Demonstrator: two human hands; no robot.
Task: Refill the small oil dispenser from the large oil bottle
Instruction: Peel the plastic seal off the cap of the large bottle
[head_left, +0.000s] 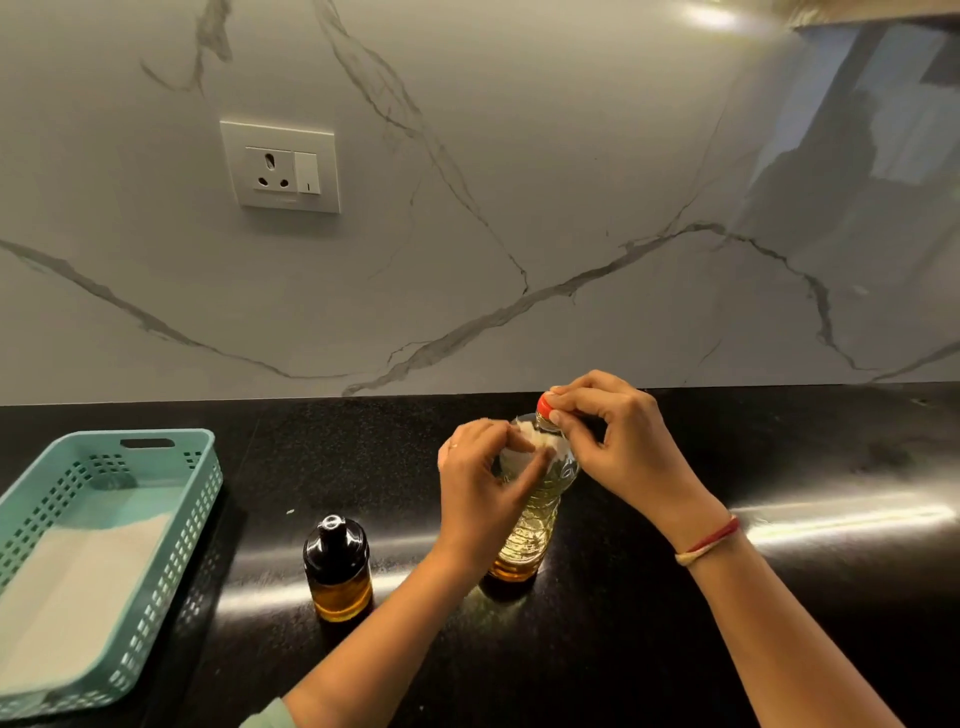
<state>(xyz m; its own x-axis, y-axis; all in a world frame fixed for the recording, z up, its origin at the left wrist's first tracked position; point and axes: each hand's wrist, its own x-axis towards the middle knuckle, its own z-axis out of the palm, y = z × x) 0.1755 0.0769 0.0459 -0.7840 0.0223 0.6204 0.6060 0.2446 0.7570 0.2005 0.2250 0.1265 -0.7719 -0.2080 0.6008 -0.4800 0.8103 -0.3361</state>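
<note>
Your forearms come in from the bottom edge, with a pale green sleeve (270, 714) at the left elbow and a red-and-white thread band (709, 540) on the right wrist. At left, a teal basket (205, 499) sits on the black counter (753, 649), with a white sheet (78, 587) flat inside it. Next, the small oil dispenser (337, 569) stands upright just left of your left forearm. Its dark cap is on, there is amber oil in its lower part, and it is apart from both hands. Right of it, the large oil bottle (530, 525) stands upright on the counter with yellow oil inside. Your left hand (478, 483) curls round the bottle's shoulder, thumb and fingers wrapped on it. There is a white patch under the fingertips; can't tell what it is. Your right hand (618, 441) pinches the red cap (544, 404) between thumb and curled fingers, and the cap sits on the neck. Behind is a grey-veined marble wall (519, 234) with a white socket (280, 166) at upper left.
</note>
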